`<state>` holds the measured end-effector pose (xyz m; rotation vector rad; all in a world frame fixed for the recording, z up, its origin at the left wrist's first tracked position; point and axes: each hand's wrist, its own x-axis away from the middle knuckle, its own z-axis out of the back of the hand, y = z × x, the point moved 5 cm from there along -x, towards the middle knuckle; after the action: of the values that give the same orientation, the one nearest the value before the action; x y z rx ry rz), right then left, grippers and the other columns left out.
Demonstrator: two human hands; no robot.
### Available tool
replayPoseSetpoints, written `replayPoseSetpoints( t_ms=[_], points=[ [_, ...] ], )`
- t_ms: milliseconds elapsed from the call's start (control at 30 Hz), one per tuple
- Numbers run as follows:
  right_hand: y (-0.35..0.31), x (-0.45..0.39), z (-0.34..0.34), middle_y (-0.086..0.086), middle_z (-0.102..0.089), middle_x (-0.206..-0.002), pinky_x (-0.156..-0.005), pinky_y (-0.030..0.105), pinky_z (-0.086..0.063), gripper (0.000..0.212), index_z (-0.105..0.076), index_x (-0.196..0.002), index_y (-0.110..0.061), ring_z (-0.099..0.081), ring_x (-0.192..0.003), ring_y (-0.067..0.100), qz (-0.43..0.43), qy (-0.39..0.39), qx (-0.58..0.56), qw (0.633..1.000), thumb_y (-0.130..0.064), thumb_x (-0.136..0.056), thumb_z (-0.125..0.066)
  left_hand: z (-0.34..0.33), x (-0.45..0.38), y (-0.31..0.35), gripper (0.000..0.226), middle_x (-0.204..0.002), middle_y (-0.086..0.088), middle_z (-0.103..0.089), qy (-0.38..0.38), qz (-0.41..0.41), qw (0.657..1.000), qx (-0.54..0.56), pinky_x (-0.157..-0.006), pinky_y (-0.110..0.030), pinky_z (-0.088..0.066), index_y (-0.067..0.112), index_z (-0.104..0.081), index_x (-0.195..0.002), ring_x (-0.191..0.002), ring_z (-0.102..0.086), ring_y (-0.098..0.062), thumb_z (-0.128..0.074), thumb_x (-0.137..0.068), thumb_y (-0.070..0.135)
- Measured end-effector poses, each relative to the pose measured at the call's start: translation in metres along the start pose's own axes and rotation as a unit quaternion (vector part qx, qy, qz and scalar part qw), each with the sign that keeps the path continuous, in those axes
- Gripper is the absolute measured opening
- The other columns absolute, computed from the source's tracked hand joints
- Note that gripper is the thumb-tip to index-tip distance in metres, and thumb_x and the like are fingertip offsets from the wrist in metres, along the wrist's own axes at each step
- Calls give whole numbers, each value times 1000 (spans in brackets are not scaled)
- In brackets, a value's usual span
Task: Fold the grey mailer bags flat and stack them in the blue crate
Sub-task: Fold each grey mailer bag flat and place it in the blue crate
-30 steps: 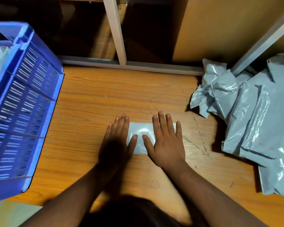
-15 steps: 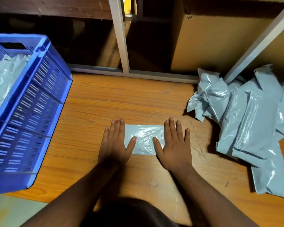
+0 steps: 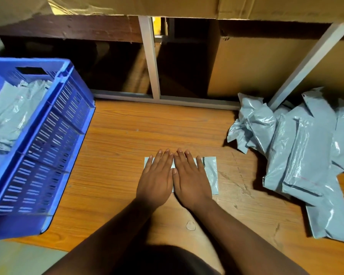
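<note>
**Pressing the Folded Mailer: Failure Modes and Markings**

Current state. The left hand (image 3: 155, 181) and right hand (image 3: 191, 179) lie side by side, palms down, fingers straight, on the small folded grey plastic mailer bag (image 3: 212, 173), which rests on the orange wood-grain table (image 3: 127, 135). Neither grip encloses anything; both are flat and pressing.

Position of task items. The blue slotted plastic crate (image 3: 54, 147) stands at the left and holds folded grey bags (image 3: 10, 116). The loose pile of unfolded grey mailer bags (image 3: 302, 153) lies at the right, well apart from the hands.

Risks.
- The glossy film will probably spring open once pressure is released, undoing the fold.
- Trapped air may leave the packet puffed, causing an uneven stack.
- The slick bag may slide on the table during pick-up.

Markings. No brand, label or legible writing is visible on the bags, crate or cardboard.
</note>
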<state>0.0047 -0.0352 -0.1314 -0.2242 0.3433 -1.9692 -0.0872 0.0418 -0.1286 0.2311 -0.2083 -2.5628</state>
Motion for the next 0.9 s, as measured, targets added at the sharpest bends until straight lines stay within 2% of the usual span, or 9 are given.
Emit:
replayPoseSetpoints(
  t_ms=[133, 300, 400, 500, 567, 767, 833, 900],
  points=[
    [1, -2, -3, 1, -19, -171, -128, 48, -6, 57, -24, -164, -17, -9, -159, 21, -2, -3, -3, 1000, -37, -110, -19, -3, -2, -1, 52, -159, -11, -42, 8, 2, 1000, 0, -123, -49, -27, 5, -45, -152, -152, -31, -27, -28, -108, 27],
    [1, -4, -4, -2, -10, -173, -129, 46, 0, 58, -18, -165, -18, -3, -160, 18, -6, -18, -7, 1000, -39, -111, -15, -3, -4, -1, 54, -163, -10, -36, -17, 24, 1000, -5, -124, -48, -24, 9, -41, -155, -153, -28, -25, -27, -107, 29],
    [11, 1, -2, -4, -3, -171, -128, 45, 4, 61, -15, -165, -19, -1, -160, 18, -9, -17, 10, 1000, -47, -111, -14, -2, 4, -10, 64, -169, -6, -19, -35, 72, 997, -2, -127, -49, -14, 12, -27, -161, -157, -14, -22, -19, -108, 46],
    [38, 16, 3, -6, 6, -172, -128, 46, 8, 66, -5, -166, -22, 8, -159, 16, -16, -27, 29, 999, -56, -110, -13, -4, 16, -25, 75, -171, 3, 1, -62, 108, 992, 5, -128, -47, 1, 23, -8, -165, -158, 7, -15, -10, -103, 66],
    [54, 28, 5, -8, 10, -171, -128, 45, 6, 65, 0, -166, -24, 13, -159, 14, -10, -39, 22, 999, -55, -110, -13, -5, 18, -29, 76, -171, 7, 8, -74, 107, 991, 14, -128, -45, 2, 27, 0, -164, -157, 14, -13, -8, -102, 69],
    [54, 26, 5, -6, 4, -173, -129, 47, -3, 62, -2, -166, -23, 11, -159, 14, -24, -28, 34, 999, -49, -111, -15, -6, 13, -29, 73, -171, 6, 7, -69, 110, 992, 4, -128, -43, 4, 25, -2, -164, -156, 14, -13, -18, -105, 64],
    [57, 30, 4, -6, 8, -172, -129, 47, 0, 64, 0, -166, -22, 14, -158, 13, -29, -29, 39, 998, -52, -110, -14, -6, 15, -28, 74, -171, 5, 7, -62, 104, 993, 6, -128, -42, 3, 23, -3, -165, -157, 13, -13, -20, -105, 63],
    [61, 34, 6, -6, 12, -172, -128, 45, 7, 69, 3, -165, -22, 17, -157, 12, -71, -19, 36, 997, -58, -108, -12, -6, 18, -27, 75, -171, 4, 8, -60, 99, 993, 1, -127, -40, 3, 20, 0, -164, -156, 13, -11, -21, -106, 63]
  ],
)
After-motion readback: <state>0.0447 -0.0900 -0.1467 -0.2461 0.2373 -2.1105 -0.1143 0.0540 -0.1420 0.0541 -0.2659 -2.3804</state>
